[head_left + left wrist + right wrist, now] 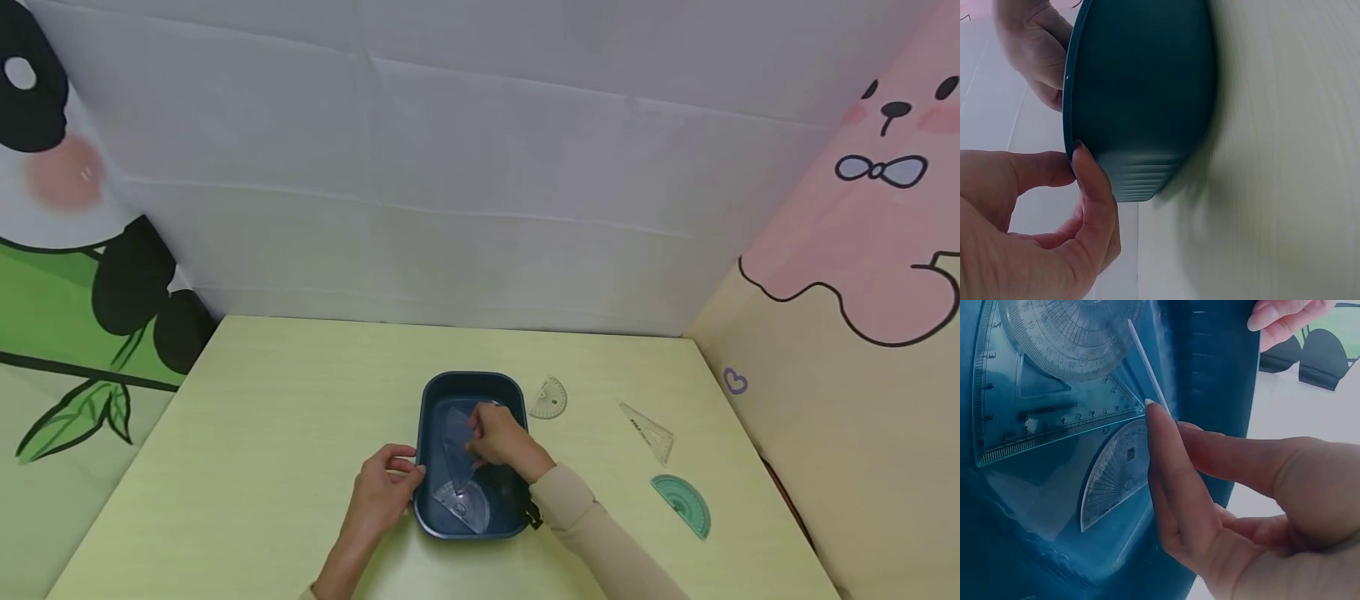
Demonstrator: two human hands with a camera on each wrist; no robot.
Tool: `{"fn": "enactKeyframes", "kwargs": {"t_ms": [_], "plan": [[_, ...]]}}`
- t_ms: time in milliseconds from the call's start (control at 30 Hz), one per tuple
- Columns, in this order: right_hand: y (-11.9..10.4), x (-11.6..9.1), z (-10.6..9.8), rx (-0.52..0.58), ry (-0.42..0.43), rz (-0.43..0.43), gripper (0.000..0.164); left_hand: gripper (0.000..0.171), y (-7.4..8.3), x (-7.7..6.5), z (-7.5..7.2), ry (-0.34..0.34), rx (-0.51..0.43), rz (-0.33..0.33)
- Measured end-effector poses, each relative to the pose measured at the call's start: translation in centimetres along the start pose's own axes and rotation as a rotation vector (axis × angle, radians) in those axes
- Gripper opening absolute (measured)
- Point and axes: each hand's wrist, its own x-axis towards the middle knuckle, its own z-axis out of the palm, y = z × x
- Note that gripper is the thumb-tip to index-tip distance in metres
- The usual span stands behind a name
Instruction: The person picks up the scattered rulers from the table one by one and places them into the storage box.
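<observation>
while my left hand (384,490) pinches the rim of the dark-blue rectangular plastic box (472,379) | my right hand (497,437) grasps a thin, clear plastic piece (1147,365) inside it | step: seemingly positioning that piece | next: likely calls for a steady box

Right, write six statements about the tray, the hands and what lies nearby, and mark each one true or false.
1. The left hand pinches the tray by its rim. True.
2. The tray is upside down. False: its open side faces up.
3. The green protractor lies on the table, right of the tray. True.
4. The green protractor touches the tray. False: it lies well apart from it.
5. The right hand reaches into the tray. True.
6. The right hand is empty. False: it pinches a thin piece.
</observation>
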Motion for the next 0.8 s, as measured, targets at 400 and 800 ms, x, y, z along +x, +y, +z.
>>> {"fn": "enactKeyframes", "kwargs": {"t_ms": [400,800], "plan": [[-0.46,0.5,0.68,-0.066,-0.042,0.034,0.024,0.031,0.18,-0.07,-0.18,-0.014,-0.013,0.021],[-0.57,0.6,0.81,-0.176,-0.049,0.03,0.021,0.032,0.06,-0.03,-0.09,-0.013,-0.007,0.012]]}}
